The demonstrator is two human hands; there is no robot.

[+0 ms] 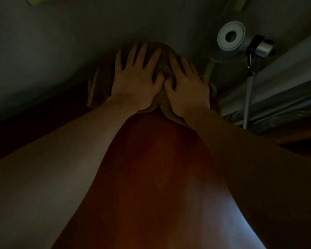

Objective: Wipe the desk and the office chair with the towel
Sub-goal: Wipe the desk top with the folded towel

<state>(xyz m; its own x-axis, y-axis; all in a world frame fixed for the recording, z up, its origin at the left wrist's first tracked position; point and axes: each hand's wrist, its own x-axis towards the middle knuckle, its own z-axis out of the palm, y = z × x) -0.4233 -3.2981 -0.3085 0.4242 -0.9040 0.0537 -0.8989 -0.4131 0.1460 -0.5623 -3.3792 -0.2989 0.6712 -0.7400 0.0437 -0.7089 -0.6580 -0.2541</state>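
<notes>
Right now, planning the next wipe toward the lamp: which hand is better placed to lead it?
Probably the right. The right hand lies flat on the towel on the side nearest the lamp; the left hand presses the towel's other side and would have to cross over.

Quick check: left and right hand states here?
Left hand: open, fingers spread, pressing flat on the towel.
Right hand: open, pressing the towel beside it.
</notes>
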